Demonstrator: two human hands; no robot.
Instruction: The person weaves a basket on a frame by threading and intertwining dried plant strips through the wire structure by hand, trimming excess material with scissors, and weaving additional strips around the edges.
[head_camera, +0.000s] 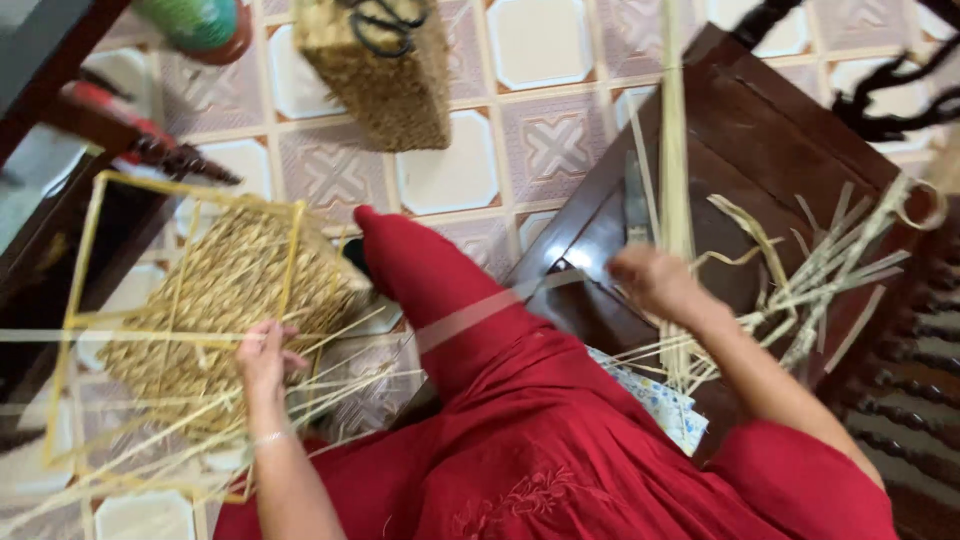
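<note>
We note the half-woven straw mat (215, 300) in its yellow frame (85, 250) over the tiled floor (450, 170), left hand (262, 358) resting on its near edge with fingers curled on strands, right hand (650, 280) raised over the dark wooden tabletop (760, 130), fingers clenched on one upright bundle of straw strips (675, 150).

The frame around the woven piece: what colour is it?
Yellow frame, seen in the head view.
</note>
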